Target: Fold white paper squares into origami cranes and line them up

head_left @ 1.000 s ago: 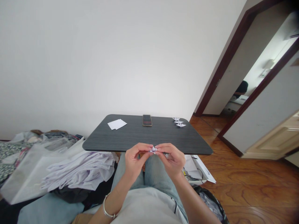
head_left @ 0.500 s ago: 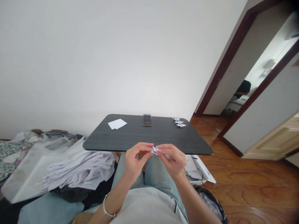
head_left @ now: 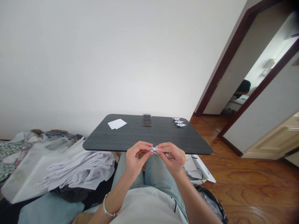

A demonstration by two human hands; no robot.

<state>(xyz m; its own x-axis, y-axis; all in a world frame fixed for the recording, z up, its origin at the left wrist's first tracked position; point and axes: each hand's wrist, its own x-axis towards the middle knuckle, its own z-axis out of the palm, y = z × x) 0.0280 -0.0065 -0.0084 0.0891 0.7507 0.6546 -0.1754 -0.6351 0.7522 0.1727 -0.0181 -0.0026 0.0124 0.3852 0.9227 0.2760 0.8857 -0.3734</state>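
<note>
Between my fingertips is a small piece of folded white paper [head_left: 153,149], just over the near edge of the dark table [head_left: 140,137]. My left hand [head_left: 136,157] pinches its left side with thumb and fingers. On the other side, my right hand [head_left: 173,156] grips it the same way; much of the paper is hidden by the fingers. At the table's far right stand several folded white paper cranes [head_left: 179,123] in a row. Flat white paper sheets [head_left: 117,123] lie overlapping at the far left.
A phone [head_left: 147,120] lies at the table's back middle, near the white wall. Piled white cloth [head_left: 81,169] and bags are to my left. A white box [head_left: 198,169] with papers sits below the table's right side, beside a black bag [head_left: 212,202]. A doorway opens at right.
Both hands keep their grip on the folded paper, with only a slight shift of the fingers. Everything on the table stays where it was.
</note>
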